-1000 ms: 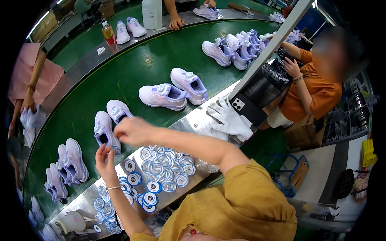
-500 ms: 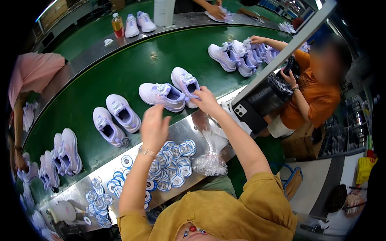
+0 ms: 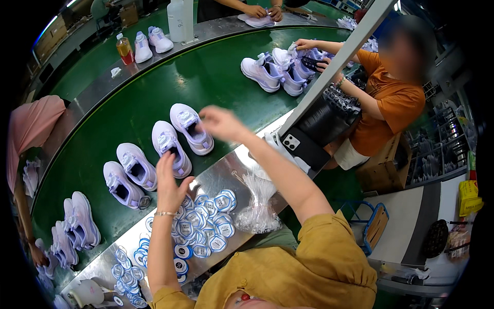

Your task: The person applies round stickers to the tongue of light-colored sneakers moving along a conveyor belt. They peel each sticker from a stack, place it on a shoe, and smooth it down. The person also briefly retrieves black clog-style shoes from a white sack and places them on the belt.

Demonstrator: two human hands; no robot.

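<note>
On the green belt before me stand two white-and-lilac sneakers with dial closures, toes pointing away: a left sneaker [image 3: 163,135] and a right sneaker [image 3: 183,117]. My left hand [image 3: 170,181] is beside the left one's heel, fingers stretched and thumb apart, with nothing in it. Slightly blurred, my right hand [image 3: 225,123] reaches to the right sneaker's collar with fingers apart; whether it touches I cannot tell. Another sneaker pair [image 3: 135,164] stands to the left. Below my hands, round blue-and-white tags [image 3: 193,226] lie heaped on the metal ledge [image 3: 208,183].
A bundle of clear plastic fasteners [image 3: 257,206] lies beside the tags, near a dark phone [image 3: 303,152]. At right, a person in orange [image 3: 396,98] handles several sneakers [image 3: 262,72] behind a slanted metal post [image 3: 334,67]. A bottle [image 3: 124,50] stands across the belt.
The two sneakers before me have turned from pointing left to pointing away, and sit farther left. My right hand has come off the heel it was at and moved left; the whole view has shifted.
</note>
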